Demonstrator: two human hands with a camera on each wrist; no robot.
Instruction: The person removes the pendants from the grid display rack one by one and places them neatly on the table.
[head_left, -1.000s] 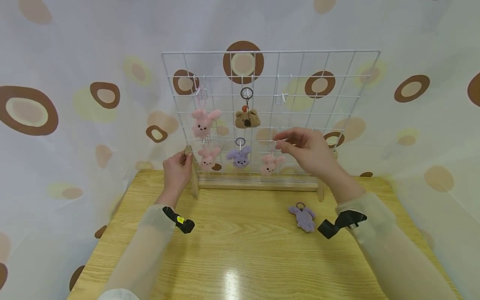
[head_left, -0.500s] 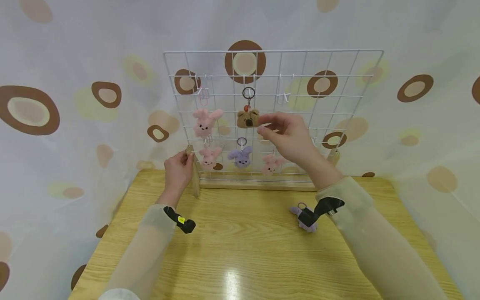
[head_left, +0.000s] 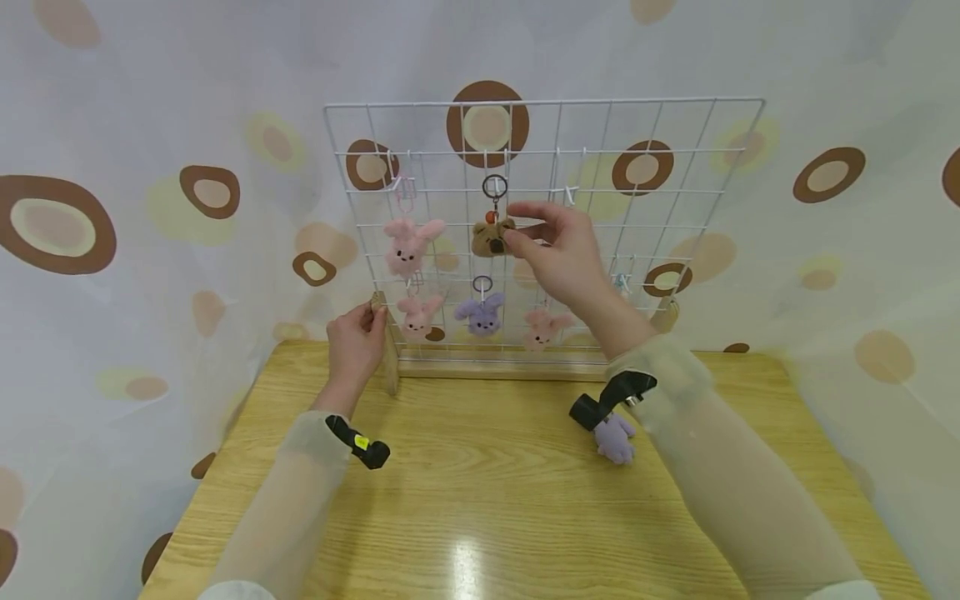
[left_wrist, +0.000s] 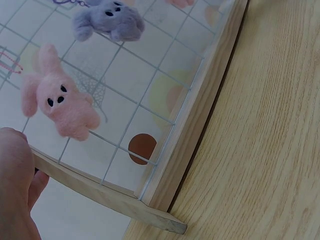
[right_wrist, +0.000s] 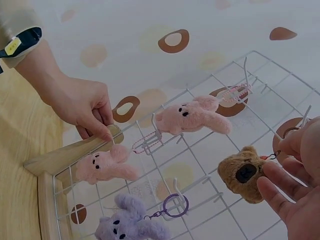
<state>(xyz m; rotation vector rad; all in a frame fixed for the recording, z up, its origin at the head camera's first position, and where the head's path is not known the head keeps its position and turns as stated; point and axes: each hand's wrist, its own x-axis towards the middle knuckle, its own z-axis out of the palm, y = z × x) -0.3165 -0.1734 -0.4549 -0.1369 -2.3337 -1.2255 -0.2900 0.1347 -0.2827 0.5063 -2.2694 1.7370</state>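
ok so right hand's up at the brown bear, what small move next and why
Probably just a light nudge from the right hand to settle the brown bear, not a lift: its dark ring already hangs on a white hook, and the hand is at the bear's edge. The left hand grips the wooden post, which should help steadiness.

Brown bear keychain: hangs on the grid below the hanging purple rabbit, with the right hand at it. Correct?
Not below: the brown bear keychain hangs above the hanging purple rabbit, as the head view shows. The right hand is at it, as you say.
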